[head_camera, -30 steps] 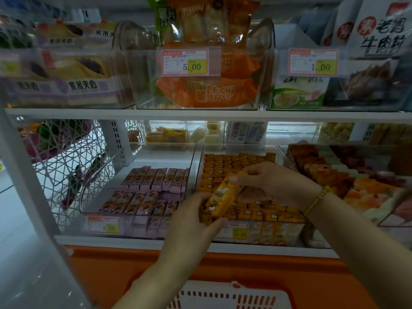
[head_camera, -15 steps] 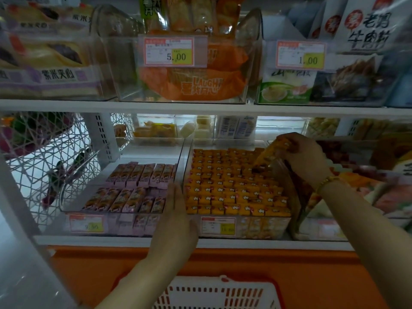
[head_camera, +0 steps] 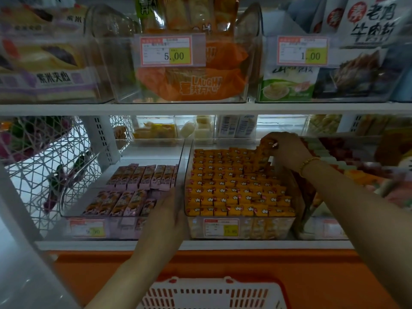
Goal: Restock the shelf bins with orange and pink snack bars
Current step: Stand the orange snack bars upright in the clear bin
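A clear bin (head_camera: 189, 228) on the lower shelf is packed with rows of orange snack bars (head_camera: 227, 186). My right hand (head_camera: 285, 150) reaches to the bin's far right corner and pinches an orange bar (head_camera: 266, 144) standing at the back row. To the left, a second clear bin (head_camera: 66, 217) holds pink snack bars (head_camera: 142, 177) in two partial rows. My left hand (head_camera: 167, 217) rests with fingers extended against the front where the two bins meet, holding nothing.
A white and red basket (head_camera: 214, 293) sits below the orange shelf front. A wire basket (head_camera: 44, 166) hangs at left. Above, bins with price tags (head_camera: 166, 51) hold bagged snacks. More mixed snacks fill the bin at right (head_camera: 356, 175).
My right hand carried the orange bar from in front of the bin to its back right corner. My left hand let go of the bar and settled against the bins' front.
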Tool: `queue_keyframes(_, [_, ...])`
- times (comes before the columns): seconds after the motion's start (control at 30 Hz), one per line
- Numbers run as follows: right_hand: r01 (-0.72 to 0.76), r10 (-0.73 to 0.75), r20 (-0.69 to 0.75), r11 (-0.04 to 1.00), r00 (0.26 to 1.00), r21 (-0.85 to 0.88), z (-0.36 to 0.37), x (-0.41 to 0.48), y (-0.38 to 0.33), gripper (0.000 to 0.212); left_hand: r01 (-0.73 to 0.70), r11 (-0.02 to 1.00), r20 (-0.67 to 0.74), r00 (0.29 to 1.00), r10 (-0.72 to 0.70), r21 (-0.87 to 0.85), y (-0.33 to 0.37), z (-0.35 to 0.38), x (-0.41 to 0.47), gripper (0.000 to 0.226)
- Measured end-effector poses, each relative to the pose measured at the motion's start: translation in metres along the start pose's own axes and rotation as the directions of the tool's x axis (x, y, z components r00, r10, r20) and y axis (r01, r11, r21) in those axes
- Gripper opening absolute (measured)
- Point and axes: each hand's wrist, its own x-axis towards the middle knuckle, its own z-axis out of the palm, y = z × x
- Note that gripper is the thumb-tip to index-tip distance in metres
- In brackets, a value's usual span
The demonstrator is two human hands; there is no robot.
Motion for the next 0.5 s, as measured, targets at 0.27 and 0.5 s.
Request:
queue_keyframes(0.27, [0.185,-0.107,0.213,0.902,0.971,-0.390,-0.005,0.000,-0.034,0.014,0.019,1.000,0.009,1.000,-0.019,-0.016,0.000,-0.003,0.000,0.041])
queue_keyframes(0.5, [-0.055,0.072,0.041,0.945,0.997,-0.323,0.011,0.007,-0.029,0.024,0.017,0.999,0.018,1.000,-0.017,-0.041,0.000,-0.004,-0.001,0.045])
